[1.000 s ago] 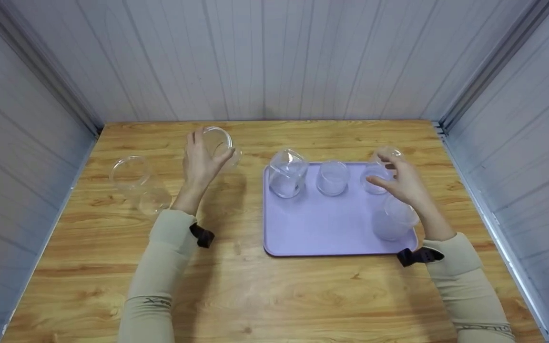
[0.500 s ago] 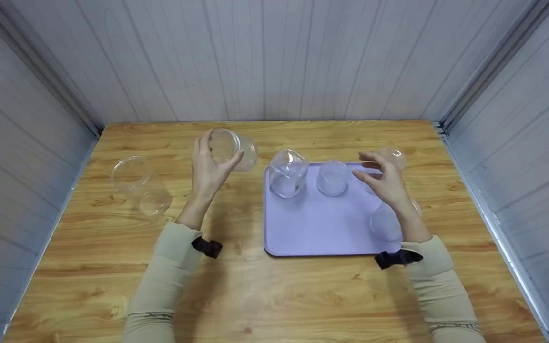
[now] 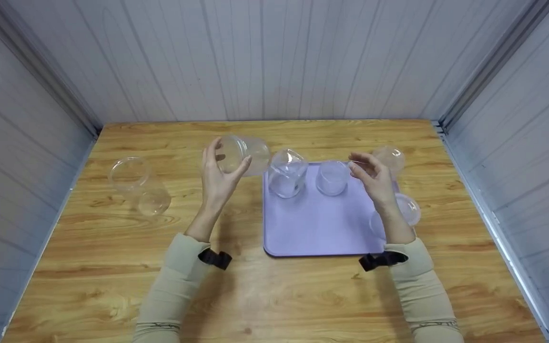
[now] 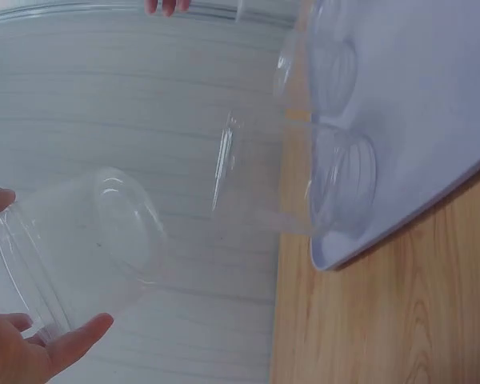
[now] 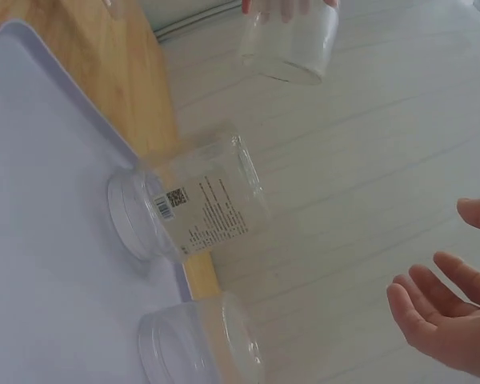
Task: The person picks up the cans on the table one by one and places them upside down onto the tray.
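Clear jar (image 3: 255,150) is held tilted above the tabletop (image 3: 303,295) near the tray (image 3: 317,231), its ridged end grasped by the left hand (image 3: 220,185), presumably for firmer purchase; nothing is grasped by the loosely bent right hand (image 3: 374,180)

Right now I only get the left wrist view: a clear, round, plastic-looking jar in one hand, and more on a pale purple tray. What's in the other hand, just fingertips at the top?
Observer: Nothing. The right wrist view shows the right hand with fingers loosely curved, holding nothing.
Operator: Huh! Any printing on those tray jars?
Observer: Yes. The clear round jar at the far left corner of the pale purple tray carries dark text and a barcode.
Operator: And anything further left, outside my picture?
Observer: Another clear round container, on the brown wooden table left of the left hand.
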Demonstrator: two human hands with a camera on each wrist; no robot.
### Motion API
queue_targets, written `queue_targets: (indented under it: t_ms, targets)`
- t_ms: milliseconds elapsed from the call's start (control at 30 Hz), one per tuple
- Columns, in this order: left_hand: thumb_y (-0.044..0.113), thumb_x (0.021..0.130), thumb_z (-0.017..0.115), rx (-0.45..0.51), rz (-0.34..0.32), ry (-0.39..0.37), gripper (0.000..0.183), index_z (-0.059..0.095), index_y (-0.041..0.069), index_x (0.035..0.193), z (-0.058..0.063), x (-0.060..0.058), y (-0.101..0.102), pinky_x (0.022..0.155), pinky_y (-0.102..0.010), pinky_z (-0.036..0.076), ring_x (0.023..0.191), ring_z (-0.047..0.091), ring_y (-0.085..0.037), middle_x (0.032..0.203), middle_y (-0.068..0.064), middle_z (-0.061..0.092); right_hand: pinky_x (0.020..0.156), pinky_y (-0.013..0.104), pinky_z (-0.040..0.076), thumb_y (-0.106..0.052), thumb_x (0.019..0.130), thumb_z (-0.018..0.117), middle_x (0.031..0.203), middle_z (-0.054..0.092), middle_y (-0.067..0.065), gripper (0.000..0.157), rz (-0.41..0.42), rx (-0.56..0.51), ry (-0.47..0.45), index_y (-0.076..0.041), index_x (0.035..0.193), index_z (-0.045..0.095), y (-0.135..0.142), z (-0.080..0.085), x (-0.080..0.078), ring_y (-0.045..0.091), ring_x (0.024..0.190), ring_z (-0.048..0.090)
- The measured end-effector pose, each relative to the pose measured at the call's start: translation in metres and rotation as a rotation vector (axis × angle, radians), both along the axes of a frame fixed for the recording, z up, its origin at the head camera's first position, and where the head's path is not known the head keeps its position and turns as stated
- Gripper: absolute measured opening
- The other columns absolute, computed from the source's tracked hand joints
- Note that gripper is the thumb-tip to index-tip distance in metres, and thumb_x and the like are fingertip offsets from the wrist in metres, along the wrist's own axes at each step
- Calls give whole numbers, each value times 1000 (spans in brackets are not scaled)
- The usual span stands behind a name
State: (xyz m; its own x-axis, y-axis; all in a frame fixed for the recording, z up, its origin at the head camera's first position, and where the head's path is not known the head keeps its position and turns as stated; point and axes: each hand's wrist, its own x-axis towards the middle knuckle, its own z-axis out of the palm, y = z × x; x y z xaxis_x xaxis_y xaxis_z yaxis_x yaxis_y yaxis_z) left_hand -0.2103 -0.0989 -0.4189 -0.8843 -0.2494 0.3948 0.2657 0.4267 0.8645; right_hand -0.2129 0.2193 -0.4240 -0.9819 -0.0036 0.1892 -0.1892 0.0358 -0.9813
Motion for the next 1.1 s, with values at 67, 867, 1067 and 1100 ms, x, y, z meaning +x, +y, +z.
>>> queue_targets:
  t_ms: [67, 867, 1067, 1100]
  targets:
    - [33, 72, 74, 36, -16, 5, 73, 41, 0, 128, -2, 2, 3, 82, -37, 42, 98, 48, -28, 117, -16, 45, 78, 25, 48, -2, 87, 56, 116, 50, 24, 36, 3, -51, -3, 14, 118, 47, -3, -3, 0, 25, 100, 53]
    - [3, 75, 68, 378, -308, 70, 59, 40, -7, 126, -4, 32, 36, 66, -37, 53, 98, 51, -36, 117, -20, 43, 82, 38, 47, -5, 91, 45, 128, 39, 27, 39, 224, -408, -205, 10, 127, 39, -32, -23, 6, 39, 112, 45]
    - [3, 76, 67, 416, -365, 57, 59, 39, -5, 127, -15, 30, 43, 66, -40, 53, 100, 51, -34, 118, -18, 42, 84, 41, 46, -10, 91, 48, 130, 39, 24, 44, 290, -416, -225, 7, 130, 36, -37, -23, 7, 38, 112, 46]
    - [2, 76, 67, 418, -374, 51, 59, 39, -6, 127, -13, 32, 44, 66, -40, 53, 100, 50, -35, 118, -19, 41, 85, 42, 46, -11, 91, 49, 131, 38, 24, 46, 307, -414, -228, 7, 131, 34, -38, -23, 7, 38, 112, 45]
